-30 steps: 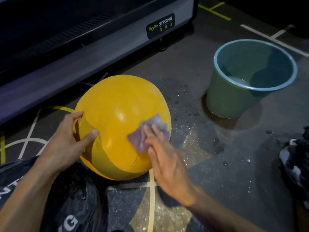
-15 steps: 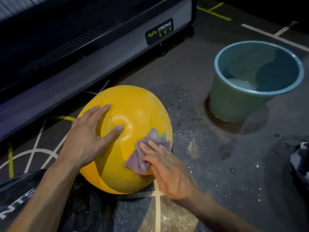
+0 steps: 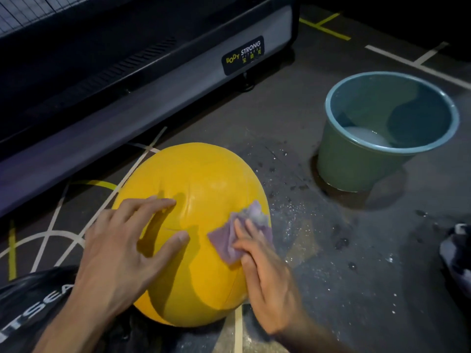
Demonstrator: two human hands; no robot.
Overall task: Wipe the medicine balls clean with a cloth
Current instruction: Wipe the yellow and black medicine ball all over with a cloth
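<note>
A big round yellow medicine ball [image 3: 204, 189] with a smooth, shiny skin is seen on the dark grey floor [image 3: 344, 276], close in front of the person. A small, crumpled purple cloth [image 3: 239, 235] is pressed flat against the right side of the ball by the right hand [image 3: 265, 273]. The fingers of this hand are held straight and close together on top of the cloth, and nothing is gripped by them. The left hand [image 3: 122, 253] is laid on the left side of the ball, with its fingers spread wide and straight and its thumb stretched out toward the cloth, so the ball is touched but not grabbed. Thin seams can be seen running across the yellow skin. Wet spots and little white specks are scattered on the floor just to the right of the ball. White and yellow lines are painted on the floor. A round green plastic bucket [image 3: 356, 164] with a blue rim is set well apart to the upper right, and some water can be seen at its bottom. A long grey machine base [image 3: 127, 115] with a dark "BODY STRONG" label [image 3: 243, 55] is placed behind the ball. Black cloth with white letters [image 3: 35, 307] is seen at the lower left.
</note>
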